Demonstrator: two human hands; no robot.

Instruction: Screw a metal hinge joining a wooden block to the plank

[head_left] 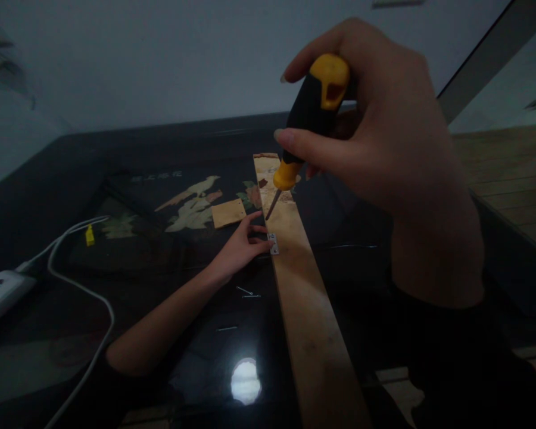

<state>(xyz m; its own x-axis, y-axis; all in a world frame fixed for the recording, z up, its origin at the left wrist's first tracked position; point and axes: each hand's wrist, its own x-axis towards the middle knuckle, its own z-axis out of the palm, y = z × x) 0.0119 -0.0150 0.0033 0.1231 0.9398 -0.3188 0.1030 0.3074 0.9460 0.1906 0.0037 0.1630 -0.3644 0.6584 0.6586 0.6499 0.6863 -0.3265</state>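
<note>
My right hand [366,119] holds a yellow and black screwdriver [312,107], its shaft slanting down to the left, with the tip over the left edge of a long wooden board [308,298]. Beside that edge, my left hand [245,241] has its thumb on a small metal hinge or plate [273,243] lying on the board. The other left fingers reach to the board's side, close to the screwdriver tip. Whether the tip touches anything is unclear. Left of the board, several screws [251,295] lie on the dark glossy table [161,316].
A small square wooden piece [228,213] rests beyond my left hand. At the left are a white power strip [4,292], a white cable [102,298] and a yellow tag [90,235]. A pale wall [183,65] stands behind the table.
</note>
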